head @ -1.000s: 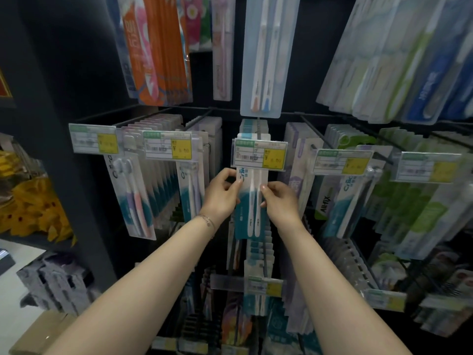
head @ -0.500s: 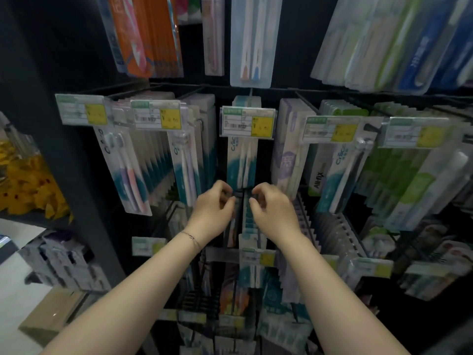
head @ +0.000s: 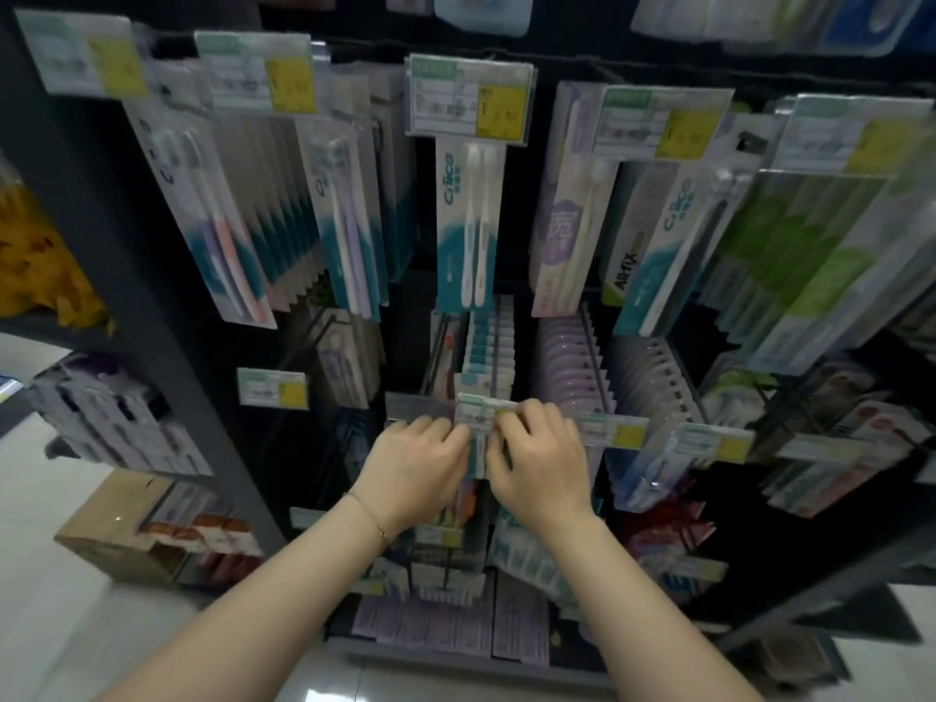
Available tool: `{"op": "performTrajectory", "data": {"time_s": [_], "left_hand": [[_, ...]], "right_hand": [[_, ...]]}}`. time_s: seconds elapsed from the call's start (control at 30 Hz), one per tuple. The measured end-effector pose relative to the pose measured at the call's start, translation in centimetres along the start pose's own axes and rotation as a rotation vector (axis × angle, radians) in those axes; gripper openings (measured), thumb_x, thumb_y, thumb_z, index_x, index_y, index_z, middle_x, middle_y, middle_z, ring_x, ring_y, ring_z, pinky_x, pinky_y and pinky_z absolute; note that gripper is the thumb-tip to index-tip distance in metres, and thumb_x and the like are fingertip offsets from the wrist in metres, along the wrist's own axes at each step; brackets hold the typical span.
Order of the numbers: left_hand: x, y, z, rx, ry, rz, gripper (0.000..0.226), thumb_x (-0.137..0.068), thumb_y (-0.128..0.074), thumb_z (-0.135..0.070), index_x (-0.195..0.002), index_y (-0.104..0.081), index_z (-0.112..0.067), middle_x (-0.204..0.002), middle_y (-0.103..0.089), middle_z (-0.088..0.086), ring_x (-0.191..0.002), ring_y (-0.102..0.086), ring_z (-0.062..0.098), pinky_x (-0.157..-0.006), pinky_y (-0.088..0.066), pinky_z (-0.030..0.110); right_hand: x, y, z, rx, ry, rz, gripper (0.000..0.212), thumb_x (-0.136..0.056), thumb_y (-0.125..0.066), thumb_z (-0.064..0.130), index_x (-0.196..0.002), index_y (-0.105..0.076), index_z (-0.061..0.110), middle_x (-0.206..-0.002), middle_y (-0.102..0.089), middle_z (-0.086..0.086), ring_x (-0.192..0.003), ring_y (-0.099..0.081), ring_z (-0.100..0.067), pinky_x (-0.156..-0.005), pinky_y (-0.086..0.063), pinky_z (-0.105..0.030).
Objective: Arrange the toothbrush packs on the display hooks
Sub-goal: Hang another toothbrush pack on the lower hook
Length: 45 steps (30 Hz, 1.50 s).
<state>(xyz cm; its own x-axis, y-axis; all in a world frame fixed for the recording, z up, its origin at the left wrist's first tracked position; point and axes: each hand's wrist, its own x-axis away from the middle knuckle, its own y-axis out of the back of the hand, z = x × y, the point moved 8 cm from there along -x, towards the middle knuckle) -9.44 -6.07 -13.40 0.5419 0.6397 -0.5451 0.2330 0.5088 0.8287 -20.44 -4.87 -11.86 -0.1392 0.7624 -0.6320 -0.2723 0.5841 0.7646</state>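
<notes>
A: Dark shop rack [head: 152, 316], hooks crowded with toothbrush packs; what's different?

B: Both hands have dropped from the upper teal pack [head: 468, 230], now hanging free, to the lower row [head: 489, 347]; left hand [head: 413, 471] and right hand [head: 539, 466] pinch its front pack [head: 478, 456] under the price tag [head: 481, 410]; the next hook's turn, I'd judge.

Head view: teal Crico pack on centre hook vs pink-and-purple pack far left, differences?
Brushes: teal Crico pack has two whitish; pink-and-purple pack one pink, one purple. Pose: teal Crico pack hangs straight; pink-and-purple pack slants, bottom rightward. Shared: two brushes each, upper row, teal-bottomed cards.
</notes>
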Motion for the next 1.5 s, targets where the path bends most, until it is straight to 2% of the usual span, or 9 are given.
{"op": "performTrajectory", "data": {"time_s": [0.17, 0.27, 0.4, 0.47, 0.63, 0.93, 1.2, 1.37, 1.5], "left_hand": [[1.9, -4.2, 0.4, 0.084, 0.072, 0.202, 0.020, -0.089, -0.044, -0.030, -0.079, -0.055, -0.017, -0.068, -0.056, -0.001, -0.060, -0.058, 0.022, -0.049, -0.039, 0.032], [2.5, -7.4, 1.4, 0.180, 0.200, 0.416, 0.022, -0.095, -0.042, -0.033, -0.104, -0.054, -0.017, -0.095, -0.058, 0.002, -0.088, -0.058, 0.024, -0.065, -0.041, 0.034], [3.7, -11.9, 3.1, 0.487, 0.472, 0.598, 0.031, -0.094, -0.046, -0.036, -0.121, -0.049, -0.020, -0.116, -0.054, 0.001, -0.104, -0.058, 0.023, -0.081, -0.051, 0.036], [3.5, -12.9, 3.6, 0.696, 0.598, 0.549, 0.034, -0.096, -0.048, -0.028, -0.129, -0.045, -0.020, -0.123, -0.053, -0.001, -0.110, -0.056, 0.020, -0.091, -0.049, 0.033], [2.8, -13.8, 4.3, 1.153, 0.893, 0.298, 0.021, -0.098, -0.051, -0.017, -0.117, -0.049, -0.026, -0.105, -0.064, -0.003, -0.099, -0.064, 0.016, -0.078, -0.050, 0.020], [2.5, -16.0, 5.4, 1.309, 1.023, 0.158, 0.022, -0.091, -0.062, -0.009, -0.094, -0.064, -0.031, -0.098, -0.069, -0.007, -0.096, -0.065, 0.011, -0.087, -0.052, 0.028], [2.3, -16.7, 5.4, 1.377, 1.031, 0.179, 0.020, -0.092, -0.060, -0.006, -0.090, -0.068, -0.024, -0.093, -0.072, -0.001, -0.081, -0.066, 0.015, -0.075, -0.055, 0.030], [2.7, -16.3, 5.1, 1.443, 1.069, 0.188, 0.016, -0.093, -0.058, -0.003, -0.095, -0.065, -0.017, -0.088, -0.070, 0.002, -0.071, -0.064, 0.015, -0.066, -0.055, 0.023], [4.0, -16.3, 5.3, 1.430, 1.053, 0.251, 0.003, -0.093, -0.058, -0.005, -0.094, -0.060, -0.007, -0.090, -0.066, 0.014, -0.066, -0.065, 0.019, -0.068, -0.054, 0.033]], "right_hand": [[2.7, -3.0, -1.1, -0.070, -0.062, 0.104, 0.006, -0.076, -0.064, 0.017, -0.078, -0.061, 0.011, -0.080, -0.054, -0.005, -0.071, -0.053, -0.026, -0.058, -0.038, -0.033], [3.8, -6.2, -2.0, -0.128, -0.128, 0.290, 0.008, -0.078, -0.065, 0.018, -0.080, -0.061, 0.012, -0.080, -0.054, -0.005, -0.076, -0.056, -0.028, -0.060, -0.039, -0.032], [4.9, -10.7, -4.0, -0.260, -0.373, 0.524, 0.036, -0.094, -0.050, 0.027, -0.127, -0.054, 0.014, -0.118, -0.054, -0.006, -0.107, -0.056, -0.026, -0.080, -0.050, -0.036], [5.0, -11.9, -4.9, -0.343, -0.502, 0.533, 0.041, -0.097, -0.047, 0.028, -0.135, -0.044, 0.014, -0.125, -0.049, -0.005, -0.108, -0.056, -0.027, -0.086, -0.050, -0.038], [4.4, -13.1, -5.3, -0.568, -0.658, 0.444, 0.038, -0.102, -0.041, 0.021, -0.139, -0.041, 0.012, -0.129, -0.046, -0.006, -0.118, -0.048, -0.023, -0.088, -0.033, -0.020], [3.3, -13.2, -5.6, -0.744, -0.705, 0.261, 0.031, -0.095, -0.044, 0.001, -0.122, -0.054, 0.012, -0.117, -0.057, -0.004, -0.105, -0.053, -0.018, -0.078, -0.035, -0.015], [2.8, -12.7, -5.7, -0.790, -0.743, 0.246, 0.037, -0.088, -0.040, -0.010, -0.108, -0.059, 0.014, -0.099, -0.058, 0.000, -0.090, -0.052, -0.012, -0.065, -0.034, 0.004], [2.9, -13.0, -5.4, -0.768, -0.783, 0.339, 0.026, -0.093, -0.042, -0.002, -0.100, -0.059, 0.017, -0.099, -0.059, 0.000, -0.092, -0.053, -0.015, -0.071, -0.037, -0.016], [4.0, -14.5, -4.9, -0.735, -0.826, 0.451, 0.025, -0.098, -0.041, 0.008, -0.092, -0.060, -0.007, -0.090, -0.062, -0.016, -0.087, -0.058, -0.029, -0.063, -0.031, -0.024]]}}
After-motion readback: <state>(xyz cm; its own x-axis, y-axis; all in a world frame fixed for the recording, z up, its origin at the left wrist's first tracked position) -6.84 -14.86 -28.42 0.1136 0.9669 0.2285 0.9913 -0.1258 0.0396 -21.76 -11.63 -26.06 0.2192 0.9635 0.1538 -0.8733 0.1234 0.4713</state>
